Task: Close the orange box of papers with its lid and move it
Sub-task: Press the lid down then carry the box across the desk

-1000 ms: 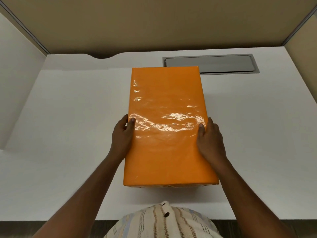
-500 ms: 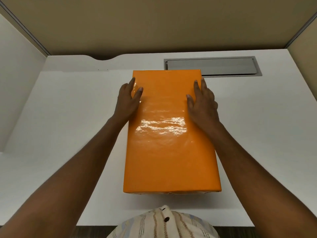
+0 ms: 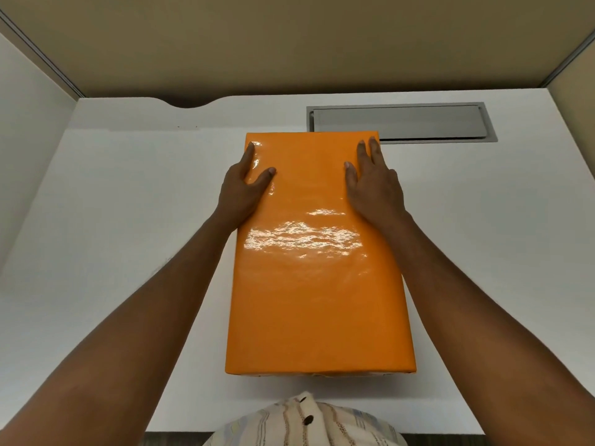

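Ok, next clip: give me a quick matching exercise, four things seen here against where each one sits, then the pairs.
Things:
1. orange box
2. left hand
3. right hand
4. grey hatch

Places:
A. flat on the lid's far right edge
B. set into the white desk, behind the box
C. lid on, lying in the middle of the desk
D. on the lid's far left edge, thumb spread on top

Pairs: 1-C, 2-D, 3-A, 4-B
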The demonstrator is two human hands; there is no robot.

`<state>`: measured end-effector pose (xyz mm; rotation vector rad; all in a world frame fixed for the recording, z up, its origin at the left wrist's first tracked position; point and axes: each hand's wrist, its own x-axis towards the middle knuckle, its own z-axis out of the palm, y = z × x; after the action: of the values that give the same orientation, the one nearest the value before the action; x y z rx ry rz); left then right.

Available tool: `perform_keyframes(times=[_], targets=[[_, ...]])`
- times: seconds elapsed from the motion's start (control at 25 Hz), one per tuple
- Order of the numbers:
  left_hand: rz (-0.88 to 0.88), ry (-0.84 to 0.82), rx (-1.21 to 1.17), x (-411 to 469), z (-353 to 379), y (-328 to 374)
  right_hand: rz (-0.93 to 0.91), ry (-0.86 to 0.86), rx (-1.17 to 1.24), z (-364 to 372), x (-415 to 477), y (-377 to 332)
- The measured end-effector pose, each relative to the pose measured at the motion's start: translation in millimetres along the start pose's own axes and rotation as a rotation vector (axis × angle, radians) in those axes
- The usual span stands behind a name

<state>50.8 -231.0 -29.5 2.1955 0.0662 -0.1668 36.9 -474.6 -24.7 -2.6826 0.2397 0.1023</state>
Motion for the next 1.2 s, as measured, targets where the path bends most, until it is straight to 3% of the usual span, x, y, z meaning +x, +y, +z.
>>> perform_keyframes(times=[0.32, 0.44, 0.56, 0.64, 0.72, 0.84, 0.96, 1.08, 1.2], targets=[[-0.032, -0.056, 0.019, 1.0, 2.6, 0.3, -0.015, -0.094, 0.050, 0.5, 3.5, 5.8], [-0.136, 0.081, 0.056, -8.8, 0.8, 8.4, -0.040, -0.150, 0.159, -9.6, 4.3, 5.8], [-0.160, 0.247, 0.034, -39.9, -1.9, 15.8, 0.072, 0.045, 0.536, -19.5, -11.7, 18.3], [-0.199, 0.225, 0.021, -74.5, -2.7, 11.3, 0.164, 0.180, 0.634, -21.4, -38.6, 32.2], [-0.263, 0.185, -0.040, -124.2, -3.7, -0.5, 0.178, 0.199, 0.669, -16.0, -79.2, 50.3], [-0.370, 0.197, -0.196, -207.7, -6.8, -20.8, 0.116, 0.133, 0.744, -2.3, -155.6, 81.1], [-0.451, 0.191, -0.455, -256.3, -0.6, -33.7, 0.139, -0.067, 0.939, 13.0, -215.7, 95.0], [-0.419, 0.140, -0.646, -271.0, 17.4, -34.7, 0.166, -0.243, 1.105, 20.9, -240.5, 92.1], [-0.370, 0.196, -0.705, -276.0, 35.2, -34.1, 0.183, -0.258, 1.194, 22.8, -242.3, 91.7]])
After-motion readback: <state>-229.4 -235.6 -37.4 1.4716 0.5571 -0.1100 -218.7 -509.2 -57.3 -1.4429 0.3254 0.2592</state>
